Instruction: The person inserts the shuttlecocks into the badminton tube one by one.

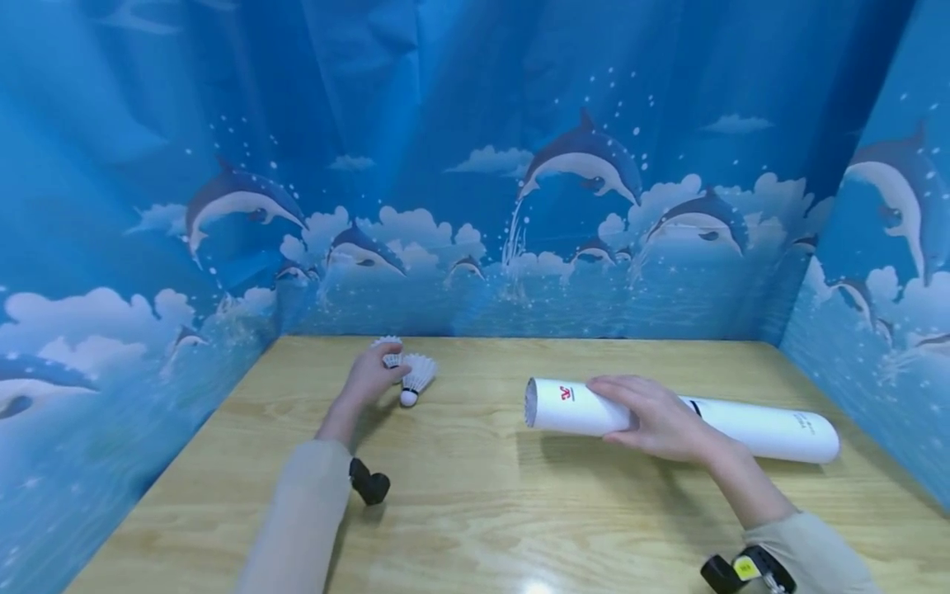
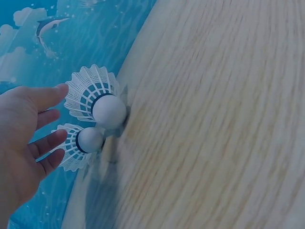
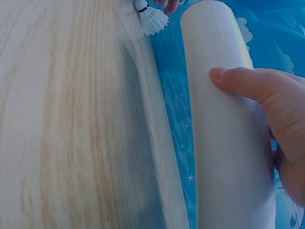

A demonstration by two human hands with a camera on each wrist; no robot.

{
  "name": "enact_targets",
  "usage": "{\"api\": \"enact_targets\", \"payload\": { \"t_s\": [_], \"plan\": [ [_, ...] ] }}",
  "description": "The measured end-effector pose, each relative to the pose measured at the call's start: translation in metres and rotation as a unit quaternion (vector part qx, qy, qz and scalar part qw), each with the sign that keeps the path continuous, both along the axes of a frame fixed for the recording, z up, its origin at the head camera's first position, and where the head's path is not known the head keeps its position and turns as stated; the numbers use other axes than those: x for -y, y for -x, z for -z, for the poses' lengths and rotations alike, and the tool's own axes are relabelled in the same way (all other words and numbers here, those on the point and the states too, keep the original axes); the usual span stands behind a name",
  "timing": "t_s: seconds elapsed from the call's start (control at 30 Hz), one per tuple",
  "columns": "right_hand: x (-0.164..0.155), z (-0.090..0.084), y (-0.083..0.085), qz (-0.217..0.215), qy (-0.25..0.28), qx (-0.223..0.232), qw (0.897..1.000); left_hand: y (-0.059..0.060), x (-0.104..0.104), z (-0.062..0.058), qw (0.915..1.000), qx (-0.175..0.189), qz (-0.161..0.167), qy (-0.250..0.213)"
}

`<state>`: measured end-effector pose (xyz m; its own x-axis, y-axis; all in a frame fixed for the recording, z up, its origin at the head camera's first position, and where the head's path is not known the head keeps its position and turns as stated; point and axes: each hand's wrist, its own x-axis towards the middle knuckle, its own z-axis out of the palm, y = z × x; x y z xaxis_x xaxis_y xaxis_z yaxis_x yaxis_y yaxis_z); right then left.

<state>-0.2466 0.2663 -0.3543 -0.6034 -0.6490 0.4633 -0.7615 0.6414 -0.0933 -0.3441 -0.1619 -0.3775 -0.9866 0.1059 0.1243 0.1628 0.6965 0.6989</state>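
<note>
Two white shuttlecocks lie side by side on the table. The nearer shuttlecock [image 1: 418, 375] points its cork toward me, and the farther shuttlecock [image 1: 392, 360] is partly covered by my left hand [image 1: 367, 378]. In the left wrist view, the thumb and loosely bent fingers are spread beside both feathered skirts, the thumb tip right at the rim of the larger-looking shuttlecock [image 2: 109, 111]. My right hand [image 1: 660, 417] grips a long white tube [image 1: 757, 429] around its middle, thumb along the near side. The tube lies sideways with a shadow under it, its greyish left end toward the shuttlecocks.
A light wood table [image 1: 460, 511] spreads beneath both hands. Blue dolphin-print sheeting [image 1: 445, 280] stands behind it and along both sides. A black wrist camera [image 1: 369, 483] sits on the left sleeve, another black wrist camera [image 1: 723, 572] on the right.
</note>
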Motion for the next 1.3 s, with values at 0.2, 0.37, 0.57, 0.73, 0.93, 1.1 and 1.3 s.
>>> {"api": "enact_targets", "payload": {
  "t_s": [0.2, 0.37, 0.57, 0.73, 0.93, 1.1, 1.3],
  "plan": [
    [0.0, 0.0, 0.0, 0.006, -0.005, 0.008, 1.0, 0.005, -0.002, 0.007, 0.9998, -0.012, -0.003, 0.016],
    [0.0, -0.001, -0.002, 0.011, -0.007, 0.014, 1.0, 0.007, -0.004, 0.011, 0.9997, -0.002, 0.004, 0.024],
    [0.0, -0.002, -0.003, 0.018, -0.008, 0.023, 1.0, 0.007, -0.006, 0.014, 0.9991, -0.019, 0.013, 0.036],
    [0.002, 0.0, -0.003, 0.022, -0.012, 0.026, 0.999, 0.008, -0.005, 0.014, 0.9987, -0.022, 0.02, 0.041],
    [0.002, -0.001, -0.004, 0.021, -0.006, 0.025, 0.999, 0.006, -0.003, 0.016, 0.9986, -0.027, 0.019, 0.04],
    [0.003, -0.001, -0.004, 0.024, -0.007, 0.025, 0.999, 0.0, -0.002, 0.013, 0.9995, -0.009, 0.017, 0.026],
    [0.003, -0.001, -0.005, 0.02, -0.006, 0.023, 1.0, -0.007, -0.003, 0.01, 0.9995, -0.001, 0.029, 0.01]
  ]
}}
